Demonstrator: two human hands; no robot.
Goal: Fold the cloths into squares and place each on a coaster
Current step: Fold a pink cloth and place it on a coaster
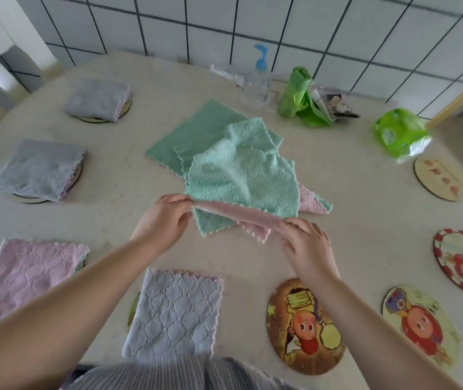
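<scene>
my left hand (165,218) and right hand (303,237) each pinched one end of the pink-and-mint cloth (241,178), its near edge lifted at the middle of the desk (365,198). it lay on the mint cloth pile (196,130) toward 12 o'clock, so i judged a pull could drag those along. uneven corners would skew the square; the nearest bare coaster (304,325) sat at 5 o'clock.

both hands (165,218) (306,243) pinch green-pink cloth (241,178) edge
</scene>
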